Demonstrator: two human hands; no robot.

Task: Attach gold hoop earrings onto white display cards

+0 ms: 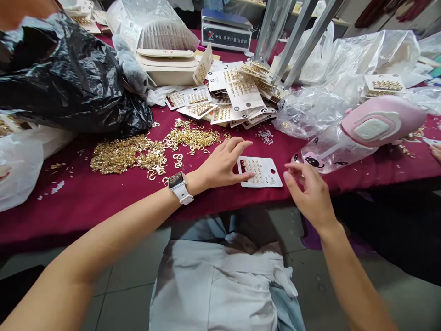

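Observation:
A white earring card (267,172) with rows of small gold earrings lies flat near the front edge of the table. My left hand (222,163), with a white-strapped watch on the wrist, reaches over the card's left side. Its fingers are spread, and the thumb touches the earrings. Just off the card's right end is my right hand (310,191), its fingers loosely bent and the thumb and index tips slightly apart. Nothing shows between them. Beyond my left hand are a heap of gold hook-shaped pieces (191,137) and a heap of small gold pieces (127,154).
Filled earring cards (241,94) form a loose pile at the back. A pink-lidded bottle (358,133) lies tilted at the right. A black plastic bag (69,78) bulges at the left. Metal posts (296,43) and a scale (225,32) stand behind.

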